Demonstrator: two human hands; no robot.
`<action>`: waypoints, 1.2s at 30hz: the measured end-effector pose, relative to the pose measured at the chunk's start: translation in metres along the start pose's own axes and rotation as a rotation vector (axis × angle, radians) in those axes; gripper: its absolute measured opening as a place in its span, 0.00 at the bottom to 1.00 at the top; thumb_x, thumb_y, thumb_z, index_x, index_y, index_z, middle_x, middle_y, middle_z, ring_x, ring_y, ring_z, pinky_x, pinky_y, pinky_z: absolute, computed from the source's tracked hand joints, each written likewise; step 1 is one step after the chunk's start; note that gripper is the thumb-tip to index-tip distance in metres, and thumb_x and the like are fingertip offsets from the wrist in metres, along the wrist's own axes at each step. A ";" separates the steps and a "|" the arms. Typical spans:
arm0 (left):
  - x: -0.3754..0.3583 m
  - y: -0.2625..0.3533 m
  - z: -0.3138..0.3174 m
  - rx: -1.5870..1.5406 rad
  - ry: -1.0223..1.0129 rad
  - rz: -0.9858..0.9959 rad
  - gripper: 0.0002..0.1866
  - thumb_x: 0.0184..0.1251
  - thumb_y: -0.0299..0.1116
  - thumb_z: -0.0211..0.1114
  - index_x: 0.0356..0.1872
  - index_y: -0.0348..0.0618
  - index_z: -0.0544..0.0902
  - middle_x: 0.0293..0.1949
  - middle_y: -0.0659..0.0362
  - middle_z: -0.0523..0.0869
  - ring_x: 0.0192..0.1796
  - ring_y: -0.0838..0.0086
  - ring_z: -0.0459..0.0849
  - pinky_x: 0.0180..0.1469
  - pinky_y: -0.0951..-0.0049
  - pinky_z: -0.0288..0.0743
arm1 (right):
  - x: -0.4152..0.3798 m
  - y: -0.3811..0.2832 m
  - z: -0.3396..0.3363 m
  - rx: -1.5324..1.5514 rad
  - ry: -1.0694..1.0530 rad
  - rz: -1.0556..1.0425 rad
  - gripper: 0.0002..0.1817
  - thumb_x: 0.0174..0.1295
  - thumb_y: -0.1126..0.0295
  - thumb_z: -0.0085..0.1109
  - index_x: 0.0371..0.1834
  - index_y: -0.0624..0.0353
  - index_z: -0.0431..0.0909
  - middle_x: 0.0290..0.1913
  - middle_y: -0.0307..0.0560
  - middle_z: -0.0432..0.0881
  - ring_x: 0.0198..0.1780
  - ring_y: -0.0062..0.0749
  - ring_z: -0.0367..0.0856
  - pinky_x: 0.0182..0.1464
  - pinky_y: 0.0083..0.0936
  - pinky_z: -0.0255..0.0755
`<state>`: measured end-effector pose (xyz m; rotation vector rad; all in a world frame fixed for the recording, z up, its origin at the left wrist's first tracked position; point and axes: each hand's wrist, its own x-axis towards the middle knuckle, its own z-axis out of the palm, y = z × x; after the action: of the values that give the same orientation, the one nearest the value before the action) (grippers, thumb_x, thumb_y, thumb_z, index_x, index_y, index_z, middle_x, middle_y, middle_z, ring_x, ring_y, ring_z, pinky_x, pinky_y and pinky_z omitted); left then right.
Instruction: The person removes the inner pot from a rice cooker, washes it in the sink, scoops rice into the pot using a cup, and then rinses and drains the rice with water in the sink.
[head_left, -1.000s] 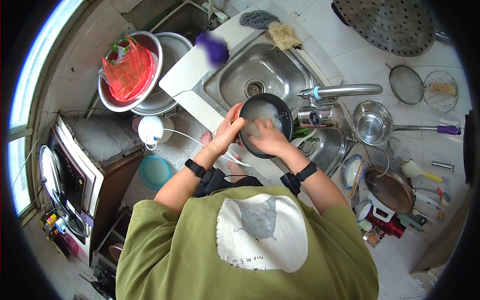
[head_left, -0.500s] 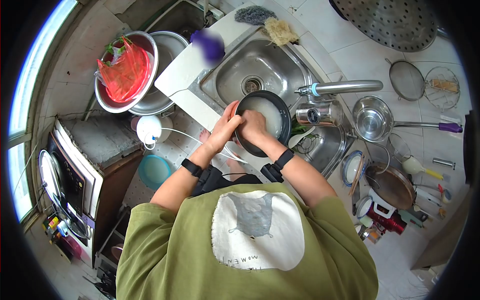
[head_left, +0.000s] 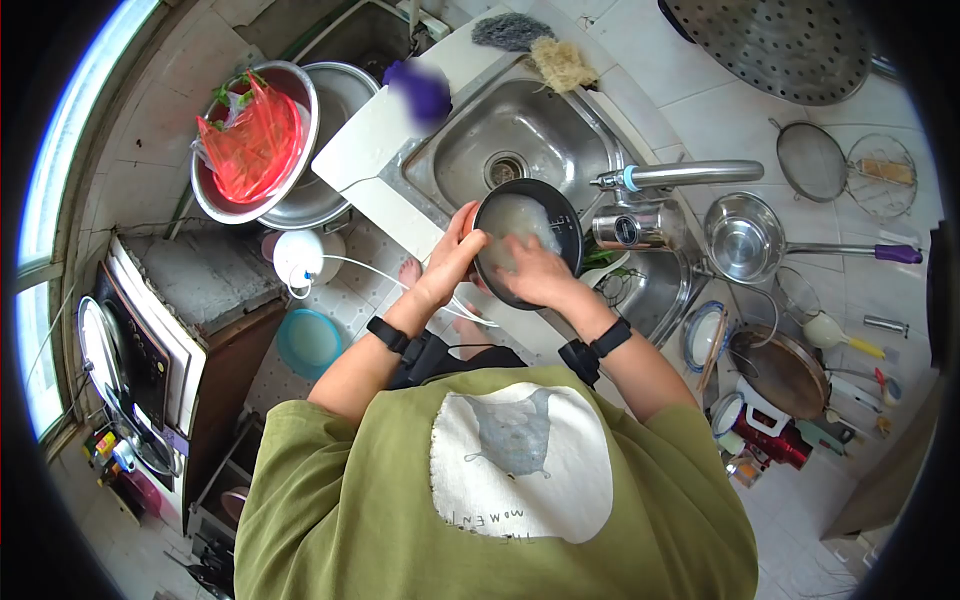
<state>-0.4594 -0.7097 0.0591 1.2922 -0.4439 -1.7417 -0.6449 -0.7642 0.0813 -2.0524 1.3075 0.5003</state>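
Observation:
A dark round pot (head_left: 568, 240) with cloudy water and pale grains (head_left: 525, 215) in it is held over the near edge of the sink. My left hand (head_left: 453, 257) grips the pot's left rim, fingers wrapped round it. Inside the pot is my right hand (head_left: 530, 268), its fingers spread and partly under the cloudy water, somewhat blurred. The steel sink basin (head_left: 460, 150) with its drain lies just beyond the pot. To the right, the faucet (head_left: 700, 174) reaches over a metal cup (head_left: 650, 226).
A steel saucepan (head_left: 745, 238) is right of the cup. A white spoon (head_left: 600, 274) and greens lie in the second basin (head_left: 665, 285). At the left stands a basin (head_left: 203, 190) with a red bag (head_left: 255, 145). A white cable (head_left: 385, 275) hangs near my left arm.
My right hand has moved to the right inside the pot, and its fingers have gone from bunched to spread. My left hand still grips the rim.

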 end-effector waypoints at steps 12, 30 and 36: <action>0.001 -0.001 -0.011 0.089 -0.109 -0.049 0.42 0.71 0.45 0.60 0.86 0.58 0.58 0.71 0.58 0.75 0.68 0.67 0.77 0.57 0.59 0.83 | 0.042 -0.014 0.016 -0.141 0.442 -0.304 0.22 0.62 0.65 0.66 0.60 0.54 0.83 0.62 0.56 0.79 0.70 0.53 0.74 0.67 0.55 0.71; -0.004 0.000 -0.009 0.130 -0.090 -0.043 0.43 0.69 0.46 0.60 0.86 0.60 0.58 0.73 0.60 0.74 0.70 0.68 0.74 0.60 0.60 0.79 | 0.082 0.016 0.017 -0.401 0.291 -0.420 0.10 0.56 0.62 0.70 0.32 0.57 0.90 0.40 0.55 0.91 0.43 0.50 0.91 0.49 0.45 0.84; -0.001 -0.006 -0.012 0.112 -0.100 -0.047 0.44 0.68 0.45 0.61 0.86 0.60 0.58 0.73 0.60 0.74 0.72 0.68 0.73 0.59 0.60 0.80 | 0.055 0.001 -0.006 -0.267 0.304 -0.324 0.15 0.56 0.59 0.73 0.40 0.58 0.90 0.43 0.55 0.91 0.47 0.46 0.90 0.52 0.43 0.82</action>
<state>-0.4514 -0.7027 0.0506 1.3065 -0.5794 -1.8494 -0.6216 -0.8052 0.0514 -2.5847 1.0820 0.2307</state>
